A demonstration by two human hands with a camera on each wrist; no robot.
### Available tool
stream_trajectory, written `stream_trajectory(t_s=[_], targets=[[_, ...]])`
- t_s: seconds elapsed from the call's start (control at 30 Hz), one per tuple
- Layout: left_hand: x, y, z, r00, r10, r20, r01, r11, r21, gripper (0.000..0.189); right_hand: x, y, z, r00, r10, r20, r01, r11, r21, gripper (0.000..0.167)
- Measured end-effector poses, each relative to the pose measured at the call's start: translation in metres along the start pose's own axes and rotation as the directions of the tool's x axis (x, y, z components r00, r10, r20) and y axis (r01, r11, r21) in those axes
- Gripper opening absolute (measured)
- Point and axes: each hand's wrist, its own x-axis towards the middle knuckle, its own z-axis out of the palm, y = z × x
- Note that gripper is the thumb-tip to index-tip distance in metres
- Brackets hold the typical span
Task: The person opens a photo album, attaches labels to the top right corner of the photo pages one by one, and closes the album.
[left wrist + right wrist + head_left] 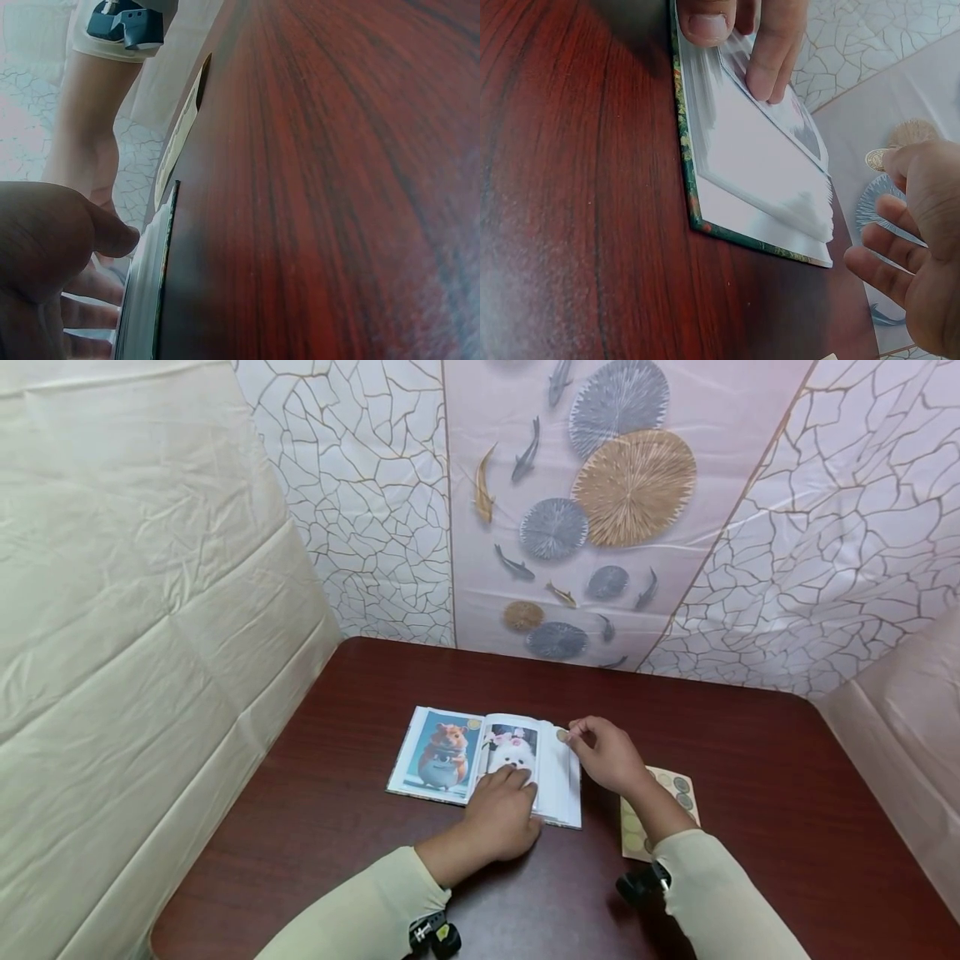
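Observation:
A photo album (558, 785) lies spread on the table, showing a hamster picture (444, 758) on the left page and a white fluffy animal with pink flowers (512, 747) on the right. My left hand (501, 814) rests on the right-hand pages, fingers laid across the lower part of that picture. Above the album's far right corner, my right hand (603, 756) pinches a round gold sticker (876, 159) between thumb and finger, its other fingers loosely bent. Another round gold sticker (473, 724) sits at the hamster picture's upper right corner.
Beneath my right forearm lies a sheet of round gold and grey stickers (633, 822), partly covered by the arm. The dark red wooden table (337, 860) meets patterned cloth (390, 510) at the back and pale cloth (150, 610) on the left.

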Motion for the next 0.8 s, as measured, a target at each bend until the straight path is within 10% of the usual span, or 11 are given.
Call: stream_trajectory(t_s=[0.8], targets=[[-0.002, 0.000, -0.003, 1.000, 0.000, -0.002, 0.000, 1.000, 0.001, 0.045, 0.016, -0.006, 0.009, 0.998, 0.007, 0.064, -0.008, 1.000, 0.021, 0.018]])
